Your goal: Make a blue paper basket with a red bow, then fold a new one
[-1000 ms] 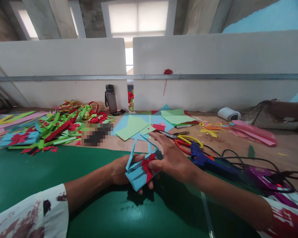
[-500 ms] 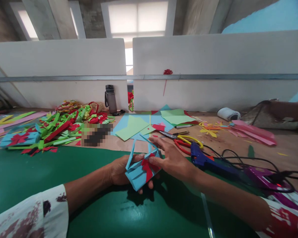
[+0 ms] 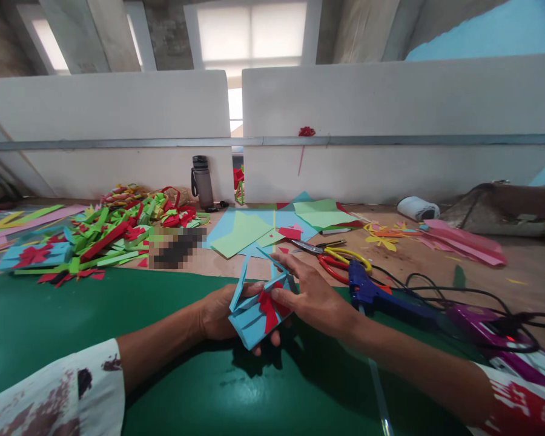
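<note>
A small blue folded-paper bag (image 3: pixel 251 324) with upright paper strips and a red paper flower (image 3: pixel 267 310) on its front is held above the green mat. My left hand (image 3: pixel 222 312) is closed around it from the left and beneath, its fingertips showing under the lower edge. On the right side, my right hand (image 3: pixel 315 293) grips the bag, thumb on the front by the flower and fingers over the upper edge. Just beyond my right hand lie scissors (image 3: pixel 333 263) with red and yellow handles and a blue glue gun (image 3: pixel 381 297) with a clear glue stick in its back end.
Another blue paper bag (image 3: pixel 36 254) with a red flower stands at the left, beside a heap of green and red paper strips (image 3: pixel 118 224). Coloured sheets (image 3: pixel 245 233) lie behind my hands. A bottle (image 3: pixel 203 181) stands at the back. Black cables (image 3: pixel 458 297) run across the right side.
Almost nothing differs. Both hands stay on the blue paper bag, and my right hand has shifted very slightly.
</note>
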A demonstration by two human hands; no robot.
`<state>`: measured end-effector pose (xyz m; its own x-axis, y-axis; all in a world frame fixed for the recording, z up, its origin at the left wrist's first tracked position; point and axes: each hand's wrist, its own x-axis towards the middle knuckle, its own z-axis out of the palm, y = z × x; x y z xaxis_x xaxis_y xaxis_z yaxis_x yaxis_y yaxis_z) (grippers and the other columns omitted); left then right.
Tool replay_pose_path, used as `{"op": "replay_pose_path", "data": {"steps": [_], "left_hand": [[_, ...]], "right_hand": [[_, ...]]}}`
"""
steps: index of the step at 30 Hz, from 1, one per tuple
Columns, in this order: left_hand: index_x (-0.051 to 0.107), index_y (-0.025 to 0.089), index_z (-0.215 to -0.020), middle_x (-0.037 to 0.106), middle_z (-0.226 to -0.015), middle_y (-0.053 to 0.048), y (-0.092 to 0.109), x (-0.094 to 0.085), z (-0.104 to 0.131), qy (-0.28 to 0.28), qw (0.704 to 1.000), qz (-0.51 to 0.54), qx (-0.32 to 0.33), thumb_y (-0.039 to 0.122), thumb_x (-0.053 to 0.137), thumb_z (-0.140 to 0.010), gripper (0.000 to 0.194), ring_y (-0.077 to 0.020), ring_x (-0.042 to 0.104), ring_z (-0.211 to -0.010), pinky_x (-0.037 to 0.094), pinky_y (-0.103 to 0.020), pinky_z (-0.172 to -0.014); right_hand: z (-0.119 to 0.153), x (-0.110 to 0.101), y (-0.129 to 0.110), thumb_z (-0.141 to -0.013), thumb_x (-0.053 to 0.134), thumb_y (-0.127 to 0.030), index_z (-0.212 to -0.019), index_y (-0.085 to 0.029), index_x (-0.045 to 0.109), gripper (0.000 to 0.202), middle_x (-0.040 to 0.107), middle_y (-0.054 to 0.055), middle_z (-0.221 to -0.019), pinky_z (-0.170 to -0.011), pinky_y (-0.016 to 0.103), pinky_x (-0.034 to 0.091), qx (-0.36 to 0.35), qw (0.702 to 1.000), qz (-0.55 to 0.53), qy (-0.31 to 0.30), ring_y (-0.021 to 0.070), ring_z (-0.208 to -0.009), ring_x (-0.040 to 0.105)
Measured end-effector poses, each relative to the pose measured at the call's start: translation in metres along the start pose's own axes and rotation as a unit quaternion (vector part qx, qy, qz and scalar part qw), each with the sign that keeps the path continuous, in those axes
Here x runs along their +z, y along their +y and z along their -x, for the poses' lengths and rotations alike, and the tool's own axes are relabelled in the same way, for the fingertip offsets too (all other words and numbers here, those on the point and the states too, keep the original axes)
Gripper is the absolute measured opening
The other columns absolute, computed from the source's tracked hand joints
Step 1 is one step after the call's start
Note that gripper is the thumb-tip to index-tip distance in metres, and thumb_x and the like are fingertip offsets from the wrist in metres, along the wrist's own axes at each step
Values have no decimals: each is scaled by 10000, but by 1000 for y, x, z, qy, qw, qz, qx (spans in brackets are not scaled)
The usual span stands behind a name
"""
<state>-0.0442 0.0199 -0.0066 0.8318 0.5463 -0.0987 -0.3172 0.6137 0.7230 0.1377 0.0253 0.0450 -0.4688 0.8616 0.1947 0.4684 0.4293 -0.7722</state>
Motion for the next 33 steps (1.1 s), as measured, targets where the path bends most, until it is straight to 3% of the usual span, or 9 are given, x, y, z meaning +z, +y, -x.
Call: {"op": "replay_pose_path", "data": {"steps": [8, 15, 23, 33], "left_hand": [[589, 83, -1150, 670, -975, -171, -1, -1, -1, -1, 1000, 5, 3, 470, 618, -800, 523, -253, 680, -762, 571, -307, -525], [598, 88, -1135, 671, -967, -163, 0, 0, -1, -3, 1000, 6, 1, 467, 622, -796, 508, -252, 682, -766, 577, -311, -530], [624, 93, -1060, 675, -943, -150, -1, -1, -1, -15, 1000, 11, 3, 466, 592, -812, 449, -250, 681, -767, 563, -291, -521], [601, 81, -1100, 688, -855, -157, -2, -4, -1, -15, 1000, -3, 2, 482, 563, -833, 484, -253, 677, -758, 566, -317, -541]], "right_hand": [[1, 1, 0, -741, 590, -205, -1330, -181, 451, 605, 505, 100, -1328, -952, 432, 442, -1, 1000, 1, 7, 273, -1158, 510], [2, 2, 4, -759, 586, -223, -1344, -166, 428, 609, 474, 102, -1365, -1033, 425, 353, -31, 998, 51, 19, 254, -1254, 419], [3, 6, 7, -784, 542, -211, -1349, -132, 405, 586, 445, 142, -1385, -1068, 528, 231, -94, 984, 148, 34, 286, -1305, 343], [5, 8, 10, -808, 506, -195, -1330, -163, 408, 533, 504, 140, -1316, -1038, 550, 248, -173, 964, 191, 67, 295, -1231, 413]]}}
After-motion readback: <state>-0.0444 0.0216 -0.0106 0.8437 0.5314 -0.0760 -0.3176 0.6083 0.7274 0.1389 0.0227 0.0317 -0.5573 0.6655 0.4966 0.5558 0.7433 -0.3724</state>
